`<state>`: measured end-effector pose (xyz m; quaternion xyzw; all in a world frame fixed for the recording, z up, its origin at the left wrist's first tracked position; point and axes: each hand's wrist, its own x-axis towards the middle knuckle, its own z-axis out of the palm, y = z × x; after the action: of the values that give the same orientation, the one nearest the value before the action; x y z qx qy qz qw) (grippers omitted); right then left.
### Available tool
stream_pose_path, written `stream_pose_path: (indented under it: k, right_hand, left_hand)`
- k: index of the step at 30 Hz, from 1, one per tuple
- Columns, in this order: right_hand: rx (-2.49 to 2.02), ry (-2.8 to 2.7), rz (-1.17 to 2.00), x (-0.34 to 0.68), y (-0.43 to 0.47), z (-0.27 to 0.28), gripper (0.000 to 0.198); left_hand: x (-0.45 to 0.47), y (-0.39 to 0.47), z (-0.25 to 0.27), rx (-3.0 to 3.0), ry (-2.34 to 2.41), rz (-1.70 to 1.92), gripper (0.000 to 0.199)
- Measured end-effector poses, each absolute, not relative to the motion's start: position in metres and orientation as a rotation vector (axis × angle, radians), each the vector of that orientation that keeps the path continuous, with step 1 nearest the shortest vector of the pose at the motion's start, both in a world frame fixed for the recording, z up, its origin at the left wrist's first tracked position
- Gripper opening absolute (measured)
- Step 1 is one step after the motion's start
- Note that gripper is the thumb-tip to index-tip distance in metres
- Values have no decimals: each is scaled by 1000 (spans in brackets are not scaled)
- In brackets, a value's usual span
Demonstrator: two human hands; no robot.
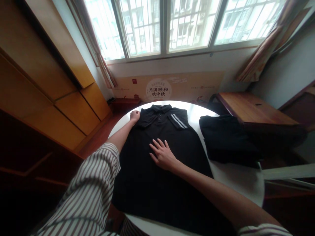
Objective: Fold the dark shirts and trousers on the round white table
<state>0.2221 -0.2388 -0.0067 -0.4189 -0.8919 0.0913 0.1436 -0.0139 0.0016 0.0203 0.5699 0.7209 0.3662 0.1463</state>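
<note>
A black polo shirt (157, 183) lies spread face up, its collar toward the window and its hem hanging over the near edge of the round white table (236, 183). Both short sleeves are folded in over the chest; the one on the right shows two white stripes. At the shirt's far left shoulder, my left hand (135, 115) is closed on the edge of the cloth, its fingertips hidden. My right hand (162, 154) rests flat on the middle of the shirt, fingers spread.
A pile of folded black cloth (225, 137) sits on the table's right side. Beyond it stands a brown wooden desk (258, 108). Wooden cabinets (73, 101) line the left, and a printed banner (187, 85) hangs under the barred window.
</note>
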Motion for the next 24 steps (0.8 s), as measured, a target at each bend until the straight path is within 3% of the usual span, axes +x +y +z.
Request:
stream_pose_path:
  k: [17,24]
  right_hand:
    - [-1198,-2565,337,224,-242,-1,58]
    - [-1188,-2557,331,225,-241,-2,58]
  left_hand:
    - [-21,81,-8,1226,2187,1294,30]
    - [-39,73,2,1331,2217,1166,25]
